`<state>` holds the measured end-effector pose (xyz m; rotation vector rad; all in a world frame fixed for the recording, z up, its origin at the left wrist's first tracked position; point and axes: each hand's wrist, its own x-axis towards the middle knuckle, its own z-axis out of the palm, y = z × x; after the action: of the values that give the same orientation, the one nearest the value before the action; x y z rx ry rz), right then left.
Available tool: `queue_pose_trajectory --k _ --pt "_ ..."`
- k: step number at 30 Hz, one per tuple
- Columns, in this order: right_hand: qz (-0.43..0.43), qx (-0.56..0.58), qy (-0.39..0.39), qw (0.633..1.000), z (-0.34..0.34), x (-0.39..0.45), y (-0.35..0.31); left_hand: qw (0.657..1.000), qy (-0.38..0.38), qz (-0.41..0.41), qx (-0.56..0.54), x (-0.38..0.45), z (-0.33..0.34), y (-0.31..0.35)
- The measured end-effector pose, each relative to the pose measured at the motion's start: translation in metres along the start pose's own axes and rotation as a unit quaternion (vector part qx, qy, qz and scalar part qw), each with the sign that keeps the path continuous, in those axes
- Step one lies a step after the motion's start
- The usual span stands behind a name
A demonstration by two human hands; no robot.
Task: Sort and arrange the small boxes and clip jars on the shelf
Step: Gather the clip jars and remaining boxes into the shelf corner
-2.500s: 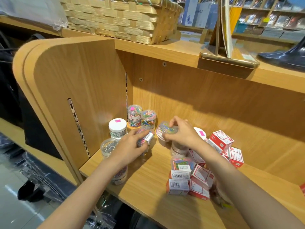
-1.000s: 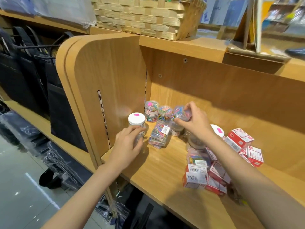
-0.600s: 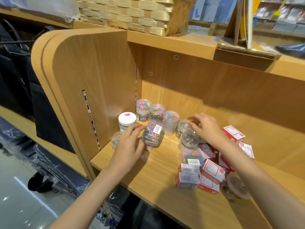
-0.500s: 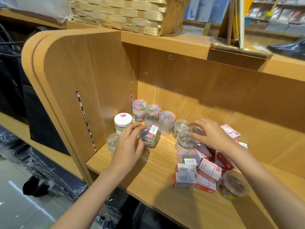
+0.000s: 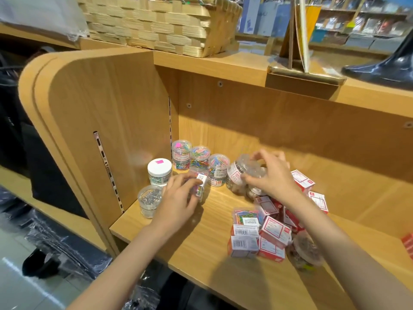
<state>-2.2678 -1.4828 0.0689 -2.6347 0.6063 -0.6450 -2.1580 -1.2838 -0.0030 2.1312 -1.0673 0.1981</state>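
Three clear jars of coloured clips (image 5: 199,158) stand in a row at the shelf's back left corner. A white-lidded jar (image 5: 159,171) and a clear jar of silver clips (image 5: 149,200) stand in front of them. My left hand (image 5: 178,201) grips a clear box of coloured clips (image 5: 199,183) lying on its side. My right hand (image 5: 271,173) holds a tilted clear jar of silver clips (image 5: 240,172) above another jar. Red and white small boxes (image 5: 274,233) lie jumbled at the right, with a clear clip box (image 5: 245,215) among them.
The wooden shelf (image 5: 201,249) has a side panel (image 5: 107,113) at the left and a back wall. A clear jar (image 5: 306,253) lies on its side near my right forearm. A woven basket (image 5: 161,23) sits on the counter above.
My right hand set a coloured clip jar into the back row, then moved right and lifted a silver clip jar, tilting it. My left hand stays on the clip box.
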Motion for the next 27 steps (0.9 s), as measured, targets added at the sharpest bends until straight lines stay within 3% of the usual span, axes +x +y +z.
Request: queue_pose_trajectory --k 2,7,12,16,21,27 --pt "-0.020 -0.037 0.045 0.998 -0.003 0.017 -0.002 1.000 -0.018 0.011 0.004 -0.001 -0.002 -0.001" --pt "-0.046 -0.179 -0.035 0.982 0.024 0.026 0.004 0.999 -0.040 0.003 0.036 -0.003 -0.005 0.002" --pt "-0.044 -0.149 0.029 0.987 0.002 0.021 0.014 0.999 -0.031 0.004 0.035 0.002 -0.006 0.003" --pt "-0.036 -0.168 0.002 0.985 -0.019 0.006 0.034 0.999 0.006 0.041 -0.003 0.010 -0.002 0.017" --pt "-0.044 -0.218 -0.043 0.974 -0.014 -0.009 0.041 0.997 -0.023 0.071 -0.004 0.019 0.015 0.038" --pt "-0.057 -0.127 -0.012 0.990 0.013 -0.015 0.012 0.998 -0.037 0.041 0.005 0.023 0.018 0.030"
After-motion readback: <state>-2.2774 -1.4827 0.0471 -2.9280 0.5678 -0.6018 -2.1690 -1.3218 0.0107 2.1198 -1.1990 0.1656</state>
